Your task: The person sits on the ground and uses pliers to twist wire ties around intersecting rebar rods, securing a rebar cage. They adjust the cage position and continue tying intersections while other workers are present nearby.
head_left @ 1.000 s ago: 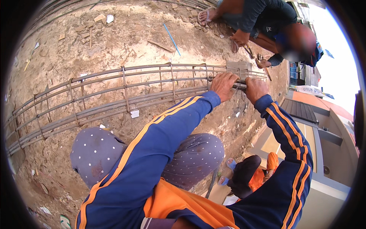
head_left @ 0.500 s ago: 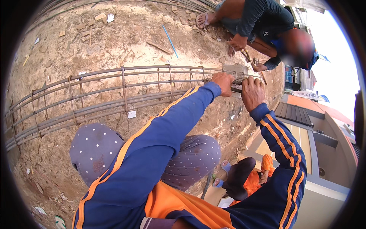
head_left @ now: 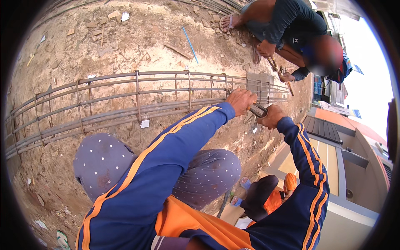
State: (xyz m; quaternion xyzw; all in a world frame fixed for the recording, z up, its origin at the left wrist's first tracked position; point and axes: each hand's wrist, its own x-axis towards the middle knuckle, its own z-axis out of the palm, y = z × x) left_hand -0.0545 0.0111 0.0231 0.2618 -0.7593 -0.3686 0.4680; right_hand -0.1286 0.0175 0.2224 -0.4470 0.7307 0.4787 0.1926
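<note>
A long cage of steel rebar (head_left: 137, 96), bound with square stirrups, stretches from the far left toward my hands. My left hand (head_left: 241, 102) is closed beside the cage's lower bars, its fingers curled; whatever they hold is hidden. Just to the right, my right hand (head_left: 271, 116) grips the two dark arms of a pair of pincers (head_left: 258, 109). The pincers lie between my two hands, and an orange spot shows near the left fingers. Their jaws cannot be made out.
Across the cage a crouching person (head_left: 296, 37) holds a tool near the cage's far end. Another person in orange (head_left: 266, 200) sits at lower right. A grey flat piece (head_left: 260, 85) lies under the bars. Wood scraps and a blue stick (head_left: 190, 45) litter the dirt.
My right hand has dropped lower and turned, swinging the pincers downward. My left hand has shifted slightly left and down, uncovering the cage's right end.
</note>
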